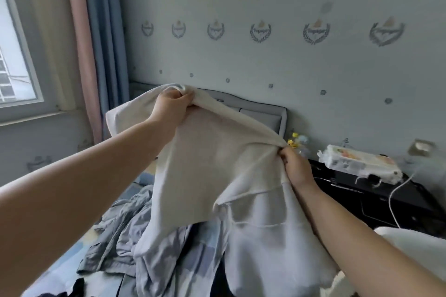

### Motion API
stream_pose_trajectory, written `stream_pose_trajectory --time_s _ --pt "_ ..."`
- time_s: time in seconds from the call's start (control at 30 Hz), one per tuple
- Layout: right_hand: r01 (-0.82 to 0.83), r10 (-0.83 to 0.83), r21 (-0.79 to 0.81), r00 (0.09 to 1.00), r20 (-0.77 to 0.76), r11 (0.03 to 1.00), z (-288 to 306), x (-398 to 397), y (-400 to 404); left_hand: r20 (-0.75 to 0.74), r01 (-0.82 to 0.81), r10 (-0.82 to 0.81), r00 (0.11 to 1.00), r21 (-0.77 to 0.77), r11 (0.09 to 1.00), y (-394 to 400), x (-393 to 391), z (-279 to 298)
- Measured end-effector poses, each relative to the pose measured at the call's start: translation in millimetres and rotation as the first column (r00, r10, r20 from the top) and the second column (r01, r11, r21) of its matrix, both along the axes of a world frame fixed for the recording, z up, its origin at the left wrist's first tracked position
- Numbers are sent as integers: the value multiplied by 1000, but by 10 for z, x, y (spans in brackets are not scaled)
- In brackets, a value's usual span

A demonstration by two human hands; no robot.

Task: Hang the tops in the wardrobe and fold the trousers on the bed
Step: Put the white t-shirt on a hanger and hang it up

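I hold a cream-white garment up over the bed, stretched between both hands. My left hand grips its upper edge high at centre left. My right hand pinches the same edge lower, at centre right. The cloth hangs down in front of the bed and hides part of it. Whether it is a top or trousers I cannot tell. Below it a crumpled grey-blue garment lies on the bed. A dark garment shows at the bottom edge.
A grey headboard stands against the patterned wall. A black bedside cabinet at right carries a tissue pack and a white cable. A window and pink and blue curtains are at left.
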State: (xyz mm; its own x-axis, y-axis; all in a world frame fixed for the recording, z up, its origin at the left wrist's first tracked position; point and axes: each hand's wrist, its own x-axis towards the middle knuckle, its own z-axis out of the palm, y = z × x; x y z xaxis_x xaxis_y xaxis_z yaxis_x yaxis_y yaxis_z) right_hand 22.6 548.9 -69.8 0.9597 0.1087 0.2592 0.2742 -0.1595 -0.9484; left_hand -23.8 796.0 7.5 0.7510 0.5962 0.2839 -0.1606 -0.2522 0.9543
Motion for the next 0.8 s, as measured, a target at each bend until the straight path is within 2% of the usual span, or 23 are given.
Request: stream_pose_trajectory --time_s 0.13,0.2,0.3,0.37,0.47,0.57,0.67,0.73,0.8 --pt "74 -60 158 994 -87 985 177 135 -497 17 136 -137 990 59 989 -482 244 -97" --pt "98 -69 256 991 -118 962 249 155 -706 -49 261 -257 965 112 959 -775 281 -142" --pt "5 21 316 997 -78 949 324 133 -909 -218 505 -483 848 58 861 -1241 310 -200" --pt "-122 129 315 992 -3 941 344 95 -1001 -260 643 -621 739 0 766 -1602 347 -198" --pt "-291 270 226 955 121 930 321 39 -1097 -236 766 -756 610 -67 639 -2051 357 -138" --pt "-268 243 79 941 235 960 275 -2 -1284 -185 821 -814 551 -59 568 -2345 405 -101" --pt "-178 211 -133 928 306 975 296 0 -1596 -153 802 -789 595 48 595 -2593 462 -109" --pt "-150 265 -319 896 356 936 331 -21 -1841 -133 749 -738 661 61 660 -2714 543 -133" --pt "0 239 -484 869 433 875 318 -42 -2144 -86 741 -736 672 59 669 -2854 652 -136"
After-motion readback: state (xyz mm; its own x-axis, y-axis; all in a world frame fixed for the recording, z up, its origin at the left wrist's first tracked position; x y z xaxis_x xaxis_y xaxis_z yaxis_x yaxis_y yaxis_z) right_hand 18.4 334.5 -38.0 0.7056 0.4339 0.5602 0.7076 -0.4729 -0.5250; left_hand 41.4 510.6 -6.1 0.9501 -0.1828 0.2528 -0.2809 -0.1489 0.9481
